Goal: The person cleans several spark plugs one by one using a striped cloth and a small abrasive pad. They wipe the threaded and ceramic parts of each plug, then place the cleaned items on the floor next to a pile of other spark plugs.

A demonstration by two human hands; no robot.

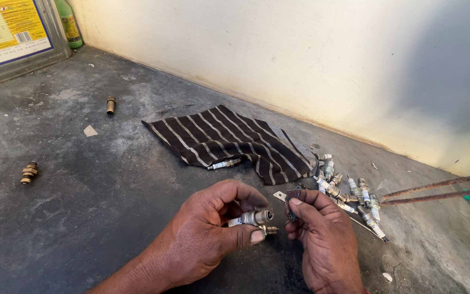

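Grey, stained concrete floor (pixel 82 196) meets cream wall (pixel 278 54). My left hand (pixel 208 234) grips spark plugs (pixel 252 219); right hand (pixel 325 239) pinches a small abrasive scrap (pixel 292 194).

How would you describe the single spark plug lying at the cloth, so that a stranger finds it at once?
Find the dark striped cloth on the grey floor beside the wall. At its near edge lies one spark plug, partly on the fabric. Unlike the pile of spark plugs to the right, it lies alone, and no hand holds it.

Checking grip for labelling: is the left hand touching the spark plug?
Touching: the head view shows the left hand pinching the spark plug between thumb and fingers.
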